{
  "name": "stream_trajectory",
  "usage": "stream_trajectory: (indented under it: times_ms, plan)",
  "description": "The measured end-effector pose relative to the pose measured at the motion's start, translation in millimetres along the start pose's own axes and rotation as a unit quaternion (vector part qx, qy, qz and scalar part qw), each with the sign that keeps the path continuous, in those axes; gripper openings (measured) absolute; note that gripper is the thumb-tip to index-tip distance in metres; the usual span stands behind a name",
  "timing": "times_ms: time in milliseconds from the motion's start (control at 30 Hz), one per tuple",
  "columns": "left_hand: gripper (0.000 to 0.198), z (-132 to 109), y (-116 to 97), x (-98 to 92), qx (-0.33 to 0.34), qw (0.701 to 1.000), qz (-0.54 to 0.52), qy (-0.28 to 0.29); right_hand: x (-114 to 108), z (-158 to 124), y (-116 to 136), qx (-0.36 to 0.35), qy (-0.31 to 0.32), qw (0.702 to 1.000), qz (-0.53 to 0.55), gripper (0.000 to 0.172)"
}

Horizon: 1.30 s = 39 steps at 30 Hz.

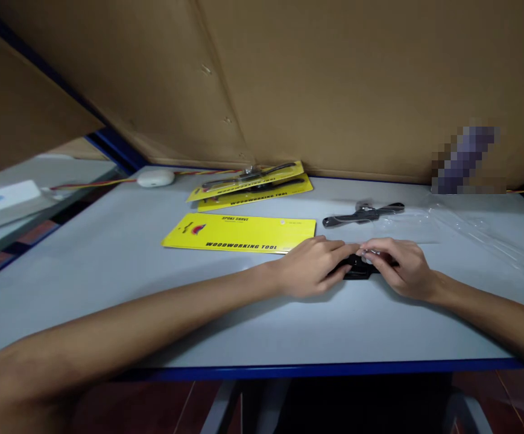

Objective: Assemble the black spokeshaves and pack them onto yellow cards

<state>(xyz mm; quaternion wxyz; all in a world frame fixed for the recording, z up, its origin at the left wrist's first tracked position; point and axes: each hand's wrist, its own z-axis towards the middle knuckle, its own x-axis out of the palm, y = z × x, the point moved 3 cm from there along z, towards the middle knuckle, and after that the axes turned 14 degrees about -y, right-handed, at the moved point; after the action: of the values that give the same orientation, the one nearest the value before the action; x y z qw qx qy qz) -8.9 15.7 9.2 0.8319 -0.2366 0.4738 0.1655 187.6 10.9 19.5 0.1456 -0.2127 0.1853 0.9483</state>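
Near the front middle of the table, a black spokeshave (pixel 356 270) lies low under both hands, partly covered by them. My left hand (pixel 319 265) is closed around its left handle. The fingers of my right hand (pixel 401 265) pinch a small shiny metal part on top of the tool, probably a screw or cap. A second black spokeshave (pixel 363 213) rests on the table just beyond my hands. Left of it lies a flat yellow card (pixel 239 232) printed "SPOKE SHAVE" and "WOODWORKING TOOL".
Behind the card are stacked yellow packages (pixel 255 184) with spokeshaves in them. Clear plastic blister shells (pixel 483 232) lie at the right. A white rounded object (pixel 155 177) sits at the back left on a cable. Cardboard walls (pixel 334 84) stand behind the table (pixel 225 337).
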Motion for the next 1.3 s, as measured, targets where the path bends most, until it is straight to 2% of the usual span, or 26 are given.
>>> stream_trajectory:
  times_ms: [167, 367, 600, 700, 867, 1033, 1167, 1300]
  plan:
    - [0.04, -0.4, 0.7, 0.6, -0.003, 1.0, -0.014, -0.007, -3.4, 0.3, 2.5, 0.001, 0.017, 1.0, 0.002, 0.018]
    - [0.04, -0.4, 0.2, 0.6, -0.003, 1.0, -0.02, -0.008, 0.2, 2.7, 7.3, -0.061, 0.044, 0.997, 0.03, 0.017]
    - [0.04, 0.1, 0.1, -0.7, -0.011, 0.999, -0.034, 0.006, 0.4, 4.7, 6.2, -0.021, -0.009, 1.0, -0.004, 0.019]
    - [0.042, 0.3, 0.2, -0.4, -0.009, 0.999, -0.039, 0.005, -0.2, 3.6, 4.9, -0.001, -0.013, 1.0, 0.006, 0.016]
    - [0.044, 0.2, 1.0, 1.1, -0.008, 0.999, -0.034, 0.01, 1.4, 3.2, 5.2, -0.016, 0.027, 0.999, 0.045, 0.014]
    - [0.044, 0.0, 1.3, 0.9, -0.007, 0.999, -0.032, 0.005, 3.2, 3.8, 3.7, 0.001, 0.066, 0.997, 0.044, 0.013]
    - [0.043, 0.5, 1.2, 1.1, -0.009, 0.999, -0.034, 0.007, 4.6, 3.1, 4.8, -0.019, 0.065, 0.997, 0.029, 0.014]
    - [0.044, 0.0, 1.5, 1.1, -0.003, 1.0, -0.029, 0.004, 6.1, 1.0, 6.6, -0.062, 0.053, 0.996, -0.037, 0.014]
